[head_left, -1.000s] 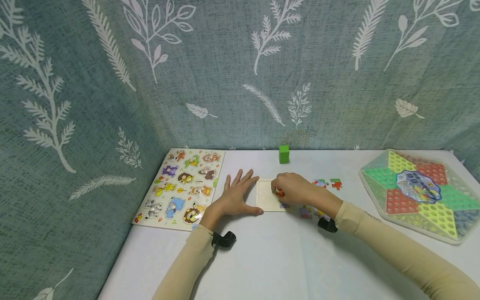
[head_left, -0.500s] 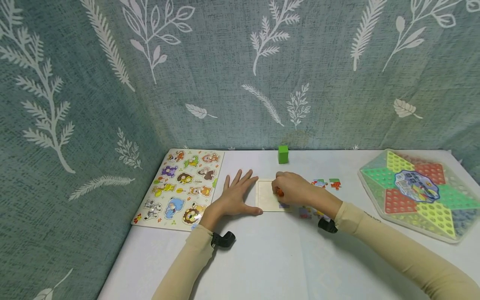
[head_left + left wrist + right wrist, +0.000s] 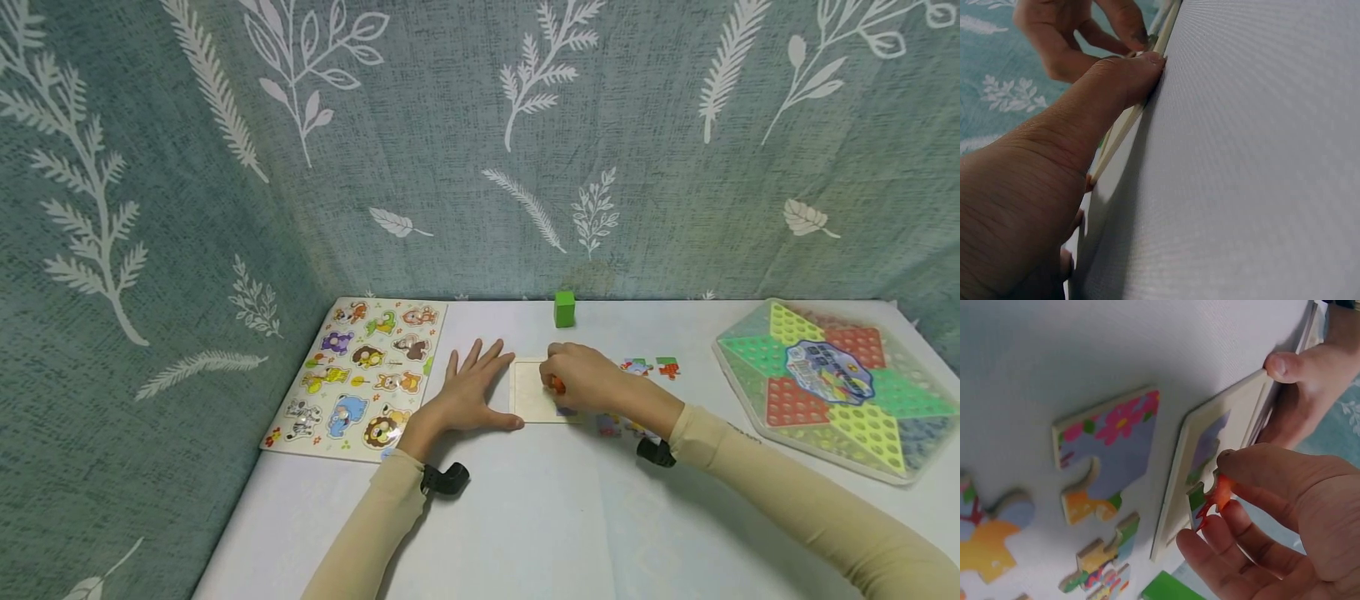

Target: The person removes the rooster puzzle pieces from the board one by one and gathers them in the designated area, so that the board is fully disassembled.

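Note:
My right hand pinches a jigsaw piece, orange-red and green, between thumb and fingers. It is over the right part of a pale wooden puzzle tray. A purple puzzle piece lies inside the tray by its near right corner, partly behind the right hand. My left hand lies at the tray's left side with its fingers spread and straight. In the left wrist view, the left thumb rests on the tray's near edge.
Several loose jigsaw pieces lie right of the tray. A green block stands behind it. An animal puzzle board is at left, a hexagonal Chinese checkers board at right. A patterned curtain backs the table.

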Tool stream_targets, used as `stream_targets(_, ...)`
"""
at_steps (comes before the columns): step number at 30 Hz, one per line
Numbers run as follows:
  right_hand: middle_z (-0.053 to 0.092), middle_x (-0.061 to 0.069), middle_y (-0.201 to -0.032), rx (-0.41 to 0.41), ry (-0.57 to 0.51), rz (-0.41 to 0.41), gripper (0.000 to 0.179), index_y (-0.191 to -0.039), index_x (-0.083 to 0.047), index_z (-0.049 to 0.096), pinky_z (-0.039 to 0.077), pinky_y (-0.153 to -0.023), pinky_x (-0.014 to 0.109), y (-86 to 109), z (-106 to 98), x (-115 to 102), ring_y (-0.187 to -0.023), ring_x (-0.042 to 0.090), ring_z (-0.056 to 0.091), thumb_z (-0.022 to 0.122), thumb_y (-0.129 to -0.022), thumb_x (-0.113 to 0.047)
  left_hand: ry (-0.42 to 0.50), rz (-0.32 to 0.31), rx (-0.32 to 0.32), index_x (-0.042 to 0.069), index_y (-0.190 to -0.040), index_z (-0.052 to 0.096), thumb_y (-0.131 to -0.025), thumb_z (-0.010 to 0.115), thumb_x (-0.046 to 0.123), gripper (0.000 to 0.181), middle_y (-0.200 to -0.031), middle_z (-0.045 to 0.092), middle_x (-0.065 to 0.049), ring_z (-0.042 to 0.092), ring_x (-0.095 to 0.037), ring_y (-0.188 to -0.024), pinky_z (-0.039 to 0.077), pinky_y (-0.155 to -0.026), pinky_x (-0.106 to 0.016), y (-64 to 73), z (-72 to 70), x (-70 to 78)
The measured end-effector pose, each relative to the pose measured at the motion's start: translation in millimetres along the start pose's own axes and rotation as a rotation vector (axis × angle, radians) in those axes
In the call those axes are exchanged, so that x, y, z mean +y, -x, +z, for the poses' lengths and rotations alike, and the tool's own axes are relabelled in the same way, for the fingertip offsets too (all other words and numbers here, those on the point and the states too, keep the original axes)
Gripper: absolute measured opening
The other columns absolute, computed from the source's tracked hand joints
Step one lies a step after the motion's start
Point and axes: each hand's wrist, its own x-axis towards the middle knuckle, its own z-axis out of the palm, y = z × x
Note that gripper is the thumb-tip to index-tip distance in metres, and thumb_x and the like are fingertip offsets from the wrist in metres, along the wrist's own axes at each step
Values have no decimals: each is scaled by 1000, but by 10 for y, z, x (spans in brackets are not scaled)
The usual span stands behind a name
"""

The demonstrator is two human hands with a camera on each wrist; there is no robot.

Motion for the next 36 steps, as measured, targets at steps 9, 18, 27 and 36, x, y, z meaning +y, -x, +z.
stream_targets(9, 58, 1, -86, 20, 11, 25, 11, -88, -8, 74, 48, -66, 29, 87, -106, 22, -72, 13, 51, 81, -80, -6, -7, 0, -2, 21, -160, 27, -72, 80, 65, 112, -168, 8, -3, -5, -32, -152, -10, -115, -62, 0, -33, 14)
stream_targets(18, 59, 2, -86, 20, 9, 49, 11, -91, -8, 73, 47, -64, 31, 249, -224, 55, -72, 13, 52, 81, -84, -10, -28, -13, -21, 22, -160, 25, -72, 79, 66, 113, -168, 6, -1, -5, -32, -152, -11, -115, -61, -9, -30, 24)
stream_targets(27, 57, 1, -85, 21, 26, 79, 15, -90, -8, 69, 46, -63, 32, 424, -308, 158, -72, 14, 50, 81, -81, -7, -20, -1, -19, 20, -160, 27, -72, 80, 65, 112, -168, 7, -2, -4, -33, -152, -10, -114, -62, -10, -23, 24)
stream_targets(36, 56, -1, -83, 60, 55, 97, 15, -85, -10, 70, 45, -61, 31, 580, -360, 243, -71, 14, 48, 82, -78, -4, -17, 5, -14, 19, -160, 27, -72, 80, 64, 112, -168, 8, -3, -4, -33, -152, -10, -114, -63, -6, -25, 26)
